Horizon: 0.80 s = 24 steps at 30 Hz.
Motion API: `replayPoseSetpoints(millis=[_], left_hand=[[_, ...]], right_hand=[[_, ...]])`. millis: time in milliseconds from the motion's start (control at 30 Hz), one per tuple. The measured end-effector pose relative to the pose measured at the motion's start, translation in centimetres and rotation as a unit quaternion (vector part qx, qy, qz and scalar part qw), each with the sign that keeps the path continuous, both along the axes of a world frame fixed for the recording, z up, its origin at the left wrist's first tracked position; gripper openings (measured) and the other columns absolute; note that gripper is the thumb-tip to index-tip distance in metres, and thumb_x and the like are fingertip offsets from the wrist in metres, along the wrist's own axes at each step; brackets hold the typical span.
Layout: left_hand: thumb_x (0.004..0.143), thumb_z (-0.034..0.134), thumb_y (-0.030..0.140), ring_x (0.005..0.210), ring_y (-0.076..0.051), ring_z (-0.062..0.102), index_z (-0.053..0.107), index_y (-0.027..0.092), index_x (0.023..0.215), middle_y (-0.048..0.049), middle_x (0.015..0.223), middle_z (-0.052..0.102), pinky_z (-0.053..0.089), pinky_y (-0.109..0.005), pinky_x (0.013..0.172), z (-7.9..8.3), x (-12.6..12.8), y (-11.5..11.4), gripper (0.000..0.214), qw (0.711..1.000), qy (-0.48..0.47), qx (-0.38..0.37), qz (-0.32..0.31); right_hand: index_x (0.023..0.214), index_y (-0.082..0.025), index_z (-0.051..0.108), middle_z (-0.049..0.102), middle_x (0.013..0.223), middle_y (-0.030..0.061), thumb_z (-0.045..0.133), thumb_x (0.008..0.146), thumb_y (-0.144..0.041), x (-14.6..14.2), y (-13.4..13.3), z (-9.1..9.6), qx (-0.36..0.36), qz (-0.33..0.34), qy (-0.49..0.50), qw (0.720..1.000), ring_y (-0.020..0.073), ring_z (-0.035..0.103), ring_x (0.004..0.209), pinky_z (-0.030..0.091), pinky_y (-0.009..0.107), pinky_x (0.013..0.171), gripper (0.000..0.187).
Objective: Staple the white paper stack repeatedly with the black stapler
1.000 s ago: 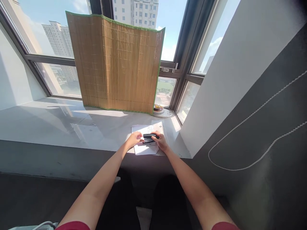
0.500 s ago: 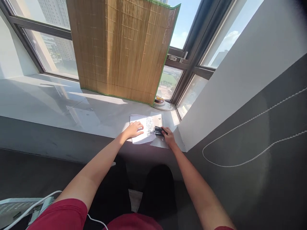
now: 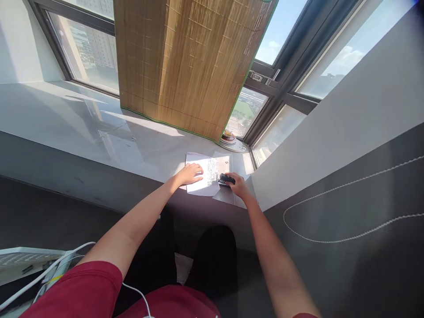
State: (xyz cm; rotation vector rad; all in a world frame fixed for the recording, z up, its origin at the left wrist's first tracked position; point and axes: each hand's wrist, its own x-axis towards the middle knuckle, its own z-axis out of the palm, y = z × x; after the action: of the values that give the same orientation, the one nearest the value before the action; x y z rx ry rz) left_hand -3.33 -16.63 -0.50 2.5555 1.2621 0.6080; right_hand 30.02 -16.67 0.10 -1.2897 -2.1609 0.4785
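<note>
White printed sheets of paper point(image 3: 208, 174) lie on the pale window sill point(image 3: 99, 141) near its front edge. My left hand point(image 3: 189, 173) rests flat on the left part of the paper, fingers stretched out. My right hand point(image 3: 239, 186) is closed around a small black stapler point(image 3: 227, 179) at the paper's right edge. The stapler sits low on the sill, touching or just above the sheets.
A folded bamboo mat point(image 3: 188, 66) with green edging leans upright against the window behind the paper. A stack of small dishes point(image 3: 229, 139) stands in the sill's back corner. A white slanted wall point(image 3: 331, 123) closes the right side. White cables point(image 3: 49, 276) and a device lie at lower left.
Both hands held the stapler over the paper a second ago. My left hand let go and now lies flat on the sheet; my right hand carried the stapler to the paper's right edge. The view tilted down.
</note>
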Motion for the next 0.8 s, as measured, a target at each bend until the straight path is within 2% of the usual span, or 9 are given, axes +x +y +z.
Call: replayPoseSetpoints(millis=[100,233,367,467,533,567,633,700,800], left_hand=[[0.109,0.062,0.035,0.131,-0.026,0.057,0.072,0.018,0.122,-0.0091,0.14,0.07,0.037,-0.042,0.117,-0.2,0.0,0.0,0.023,1.0,0.001,0.006,-0.003],[0.107,0.065,0.036,0.13,-0.026,0.059,0.073,0.019,0.12,-0.0087,0.138,0.071,0.038,-0.041,0.116,-0.4,-0.1,0.4,0.022,1.0,-0.004,0.009,0.0],[0.107,0.061,0.03,0.127,-0.027,0.064,0.076,0.022,0.112,-0.0093,0.133,0.075,0.042,-0.045,0.115,-0.1,0.0,0.2,0.018,0.999,-0.002,0.029,-0.022],[0.109,0.054,0.028,0.129,-0.03,0.066,0.079,0.021,0.113,-0.0115,0.135,0.075,0.043,-0.049,0.116,0.2,1.5,-1.0,0.027,0.999,-0.005,0.041,-0.034],[0.11,0.055,0.035,0.135,-0.033,0.064,0.08,0.021,0.122,-0.0133,0.145,0.071,0.046,-0.05,0.116,0.2,3.3,-2.0,0.031,0.999,-0.014,0.03,-0.036],[0.111,0.056,0.039,0.139,-0.034,0.063,0.078,0.023,0.131,-0.0136,0.151,0.068,0.047,-0.049,0.116,0.0,4.2,-2.4,0.034,0.998,-0.019,0.02,-0.05],[0.111,0.057,0.045,0.143,-0.034,0.061,0.072,0.026,0.147,-0.0133,0.159,0.064,0.048,-0.049,0.117,-0.7,5.7,-2.9,0.043,0.993,-0.012,-0.003,-0.119],[0.111,0.06,0.048,0.15,-0.036,0.057,0.068,0.028,0.153,-0.0134,0.164,0.06,0.044,-0.051,0.124,-1.7,6.3,-3.1,0.048,0.983,-0.002,-0.018,-0.181],[0.111,0.06,0.045,0.161,-0.039,0.047,0.071,0.028,0.152,-0.014,0.17,0.056,0.033,-0.059,0.134,-3.2,5.7,-3.1,0.045,0.978,-0.023,-0.028,-0.206]], right_hand=[[0.124,-0.02,0.078,0.077,0.113,0.0086,0.069,0.085,-0.025,0.8,-0.3,0.9,-0.037,0.016,-0.006,0.999,0.0262,0.073,0.105,0.058,0.044,0.102,0.04],[0.124,-0.022,0.077,0.078,0.125,0.0092,0.072,0.083,-0.024,1.3,-2.0,1.9,-0.088,0.043,-0.005,0.995,0.0266,0.072,0.118,0.054,0.045,0.11,0.041],[0.122,-0.025,0.077,0.079,0.13,0.0075,0.074,0.083,-0.03,1.6,-3.3,3.2,-0.136,0.035,-0.024,0.99,0.0272,0.071,0.119,0.053,0.043,0.108,0.04],[0.12,-0.025,0.079,0.08,0.128,0.0074,0.074,0.089,-0.048,1.6,-3.5,3.9,-0.162,0.032,-0.023,0.986,0.0281,0.072,0.117,0.054,0.04,0.103,0.039],[0.107,-0.023,0.08,0.082,0.114,0.0085,0.061,0.097,-0.068,1.2,-3.1,4.2,-0.175,0.014,0.005,0.984,0.028,0.074,0.108,0.056,0.038,0.095,0.05],[0.099,-0.021,0.08,0.082,0.104,0.009,0.053,0.098,-0.075,0.9,-2.8,4.3,-0.173,-0.006,0.023,0.985,0.0274,0.074,0.101,0.056,0.037,0.091,0.06],[0.086,-0.021,0.076,0.08,0.092,0.0095,0.043,0.099,-0.08,-0.1,-2.1,4.3,-0.151,-0.047,0.051,0.986,0.0256,0.074,0.088,0.055,0.036,0.085,0.07],[0.079,-0.021,0.073,0.078,0.087,0.0088,0.044,0.099,-0.077,-1.3,-1.7,4.1,-0.139,-0.056,0.043,0.988,0.0236,0.072,0.081,0.054,0.033,0.081,0.066],[0.069,-0.022,0.07,0.076,0.078,0.0063,0.046,0.103,-0.062,-3.1,-1.7,3.7,-0.146,-0.05,-0.035,0.987,0.0216,0.071,0.078,0.05,0.03,0.078,0.057]])
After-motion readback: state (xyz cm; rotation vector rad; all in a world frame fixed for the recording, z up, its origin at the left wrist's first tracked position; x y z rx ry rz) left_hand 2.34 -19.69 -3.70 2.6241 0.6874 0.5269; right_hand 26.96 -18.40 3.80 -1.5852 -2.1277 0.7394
